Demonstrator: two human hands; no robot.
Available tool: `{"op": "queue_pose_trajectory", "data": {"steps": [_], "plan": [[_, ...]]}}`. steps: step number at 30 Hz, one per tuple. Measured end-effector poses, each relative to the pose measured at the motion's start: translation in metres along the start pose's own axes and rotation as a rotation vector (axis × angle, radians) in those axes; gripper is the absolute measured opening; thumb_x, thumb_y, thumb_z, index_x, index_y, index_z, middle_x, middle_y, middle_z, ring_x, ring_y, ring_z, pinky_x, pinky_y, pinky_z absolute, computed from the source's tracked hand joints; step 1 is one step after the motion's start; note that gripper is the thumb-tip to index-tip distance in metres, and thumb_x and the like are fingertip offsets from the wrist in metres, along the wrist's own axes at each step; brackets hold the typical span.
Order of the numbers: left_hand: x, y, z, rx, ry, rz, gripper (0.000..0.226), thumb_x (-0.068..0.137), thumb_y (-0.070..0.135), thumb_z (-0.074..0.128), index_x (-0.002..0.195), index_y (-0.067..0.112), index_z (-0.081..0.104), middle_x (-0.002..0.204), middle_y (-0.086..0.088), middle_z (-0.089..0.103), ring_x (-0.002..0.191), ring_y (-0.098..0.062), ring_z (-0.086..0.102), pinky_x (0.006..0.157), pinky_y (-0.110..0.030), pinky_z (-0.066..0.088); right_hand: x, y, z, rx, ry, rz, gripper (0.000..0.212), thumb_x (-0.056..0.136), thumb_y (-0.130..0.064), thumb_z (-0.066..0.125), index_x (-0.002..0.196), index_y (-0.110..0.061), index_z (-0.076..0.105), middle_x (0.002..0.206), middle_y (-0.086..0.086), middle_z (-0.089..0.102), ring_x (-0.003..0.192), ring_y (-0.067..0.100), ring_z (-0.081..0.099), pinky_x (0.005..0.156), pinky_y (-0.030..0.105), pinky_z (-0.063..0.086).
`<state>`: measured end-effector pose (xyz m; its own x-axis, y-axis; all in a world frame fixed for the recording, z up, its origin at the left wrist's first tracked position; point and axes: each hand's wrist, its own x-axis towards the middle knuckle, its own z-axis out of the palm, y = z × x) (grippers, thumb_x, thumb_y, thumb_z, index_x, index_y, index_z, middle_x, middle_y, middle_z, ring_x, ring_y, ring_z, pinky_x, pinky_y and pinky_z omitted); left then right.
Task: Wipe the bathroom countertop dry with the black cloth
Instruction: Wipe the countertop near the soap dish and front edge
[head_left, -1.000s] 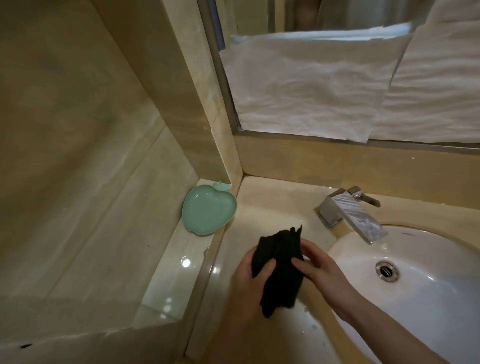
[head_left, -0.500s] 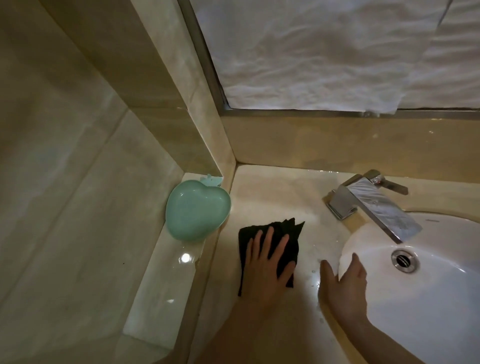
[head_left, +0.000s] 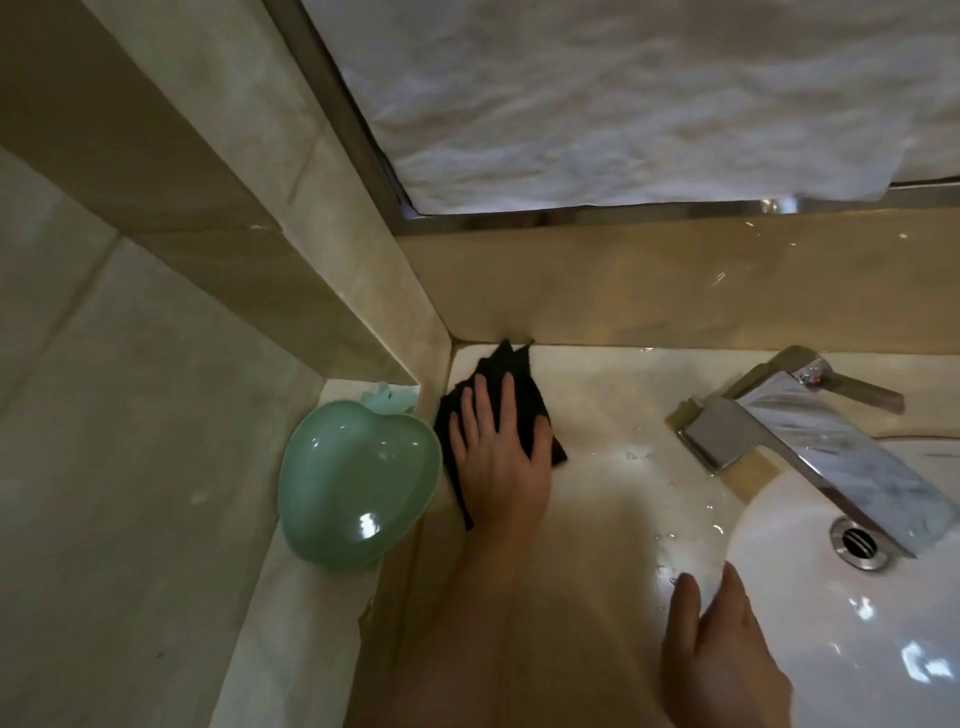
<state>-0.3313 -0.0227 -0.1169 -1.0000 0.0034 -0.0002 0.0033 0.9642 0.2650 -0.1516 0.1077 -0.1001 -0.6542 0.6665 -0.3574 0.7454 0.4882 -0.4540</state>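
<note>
With our left hand (head_left: 501, 462) pressing the black cloth (head_left: 511, 382) flat into the bench's (head_left: 597, 519) far-left corner and our right hand (head_left: 719, 649) relaxed at the sink (head_left: 857, 649) rim, we judge wiping barely begun, since droplets (head_left: 636, 456) remain toward the faucet (head_left: 810, 436).

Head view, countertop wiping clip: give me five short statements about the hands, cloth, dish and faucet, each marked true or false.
1. The left hand presses flat on the black cloth. True.
2. The cloth lies in the sink basin. False: it lies on the countertop, in the back corner by the wall.
3. The right hand holds the faucet. False: it holds nothing and rests open at the basin's edge.
4. A green apple-shaped dish sits left of the cloth on a side ledge. True.
5. The countertop is fully dry. False: water drops shine between cloth and faucet.
</note>
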Motion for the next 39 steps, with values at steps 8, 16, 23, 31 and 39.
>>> {"op": "queue_pose_trajectory", "data": {"steps": [8,16,23,31,39], "plan": [[0.01,0.043,0.014,0.033,-0.078,0.33,0.061,0.101,0.039,0.019,0.159,0.02,0.012,0.167,-0.006,0.006,0.154,-0.021,0.002,0.125,-0.045,0.005,0.003,0.002,0.007,-0.058,0.018,-0.012,0.076,0.088,-0.061,0.007,0.143,-0.019,0.039,0.138,0.005,0.057,0.119,0.028,0.058,0.082,0.041,0.044],[-0.04,0.049,0.01,-0.043,-0.152,0.496,0.057,0.103,0.046,0.03,0.157,0.031,0.021,0.166,0.003,0.015,0.153,-0.016,0.011,0.124,-0.044,0.011,0.001,0.0,0.004,-0.07,0.068,-0.044,0.074,0.088,-0.061,0.007,0.139,-0.021,0.044,0.127,0.005,0.064,0.109,0.028,0.064,0.071,0.036,0.044],[0.006,-0.007,-0.002,0.046,-0.016,0.029,0.064,0.098,0.056,0.029,0.157,0.033,0.021,0.165,-0.005,0.017,0.152,-0.028,0.014,0.123,-0.051,0.01,0.001,0.002,0.005,-0.078,0.072,-0.052,0.079,0.083,-0.064,0.007,0.137,-0.021,0.044,0.124,0.004,0.065,0.107,0.028,0.064,0.067,0.035,0.04],[0.014,0.041,0.009,0.049,-0.057,0.186,0.064,0.098,0.041,0.024,0.159,0.024,0.013,0.166,-0.007,0.013,0.154,-0.025,0.008,0.124,-0.052,0.006,0.0,0.0,0.005,-0.091,0.066,-0.047,0.082,0.084,-0.063,0.008,0.139,-0.014,0.046,0.124,0.008,0.065,0.107,0.032,0.064,0.068,0.039,0.044],[-0.055,0.043,0.008,-0.118,-0.192,0.547,0.054,0.105,0.039,0.029,0.157,0.028,0.023,0.166,0.004,0.014,0.153,-0.011,0.004,0.125,-0.038,0.008,-0.002,-0.001,-0.003,-0.101,0.018,-0.047,0.083,0.083,-0.066,0.001,0.144,-0.021,0.036,0.132,0.001,0.059,0.115,0.025,0.06,0.073,0.038,0.044]]}}
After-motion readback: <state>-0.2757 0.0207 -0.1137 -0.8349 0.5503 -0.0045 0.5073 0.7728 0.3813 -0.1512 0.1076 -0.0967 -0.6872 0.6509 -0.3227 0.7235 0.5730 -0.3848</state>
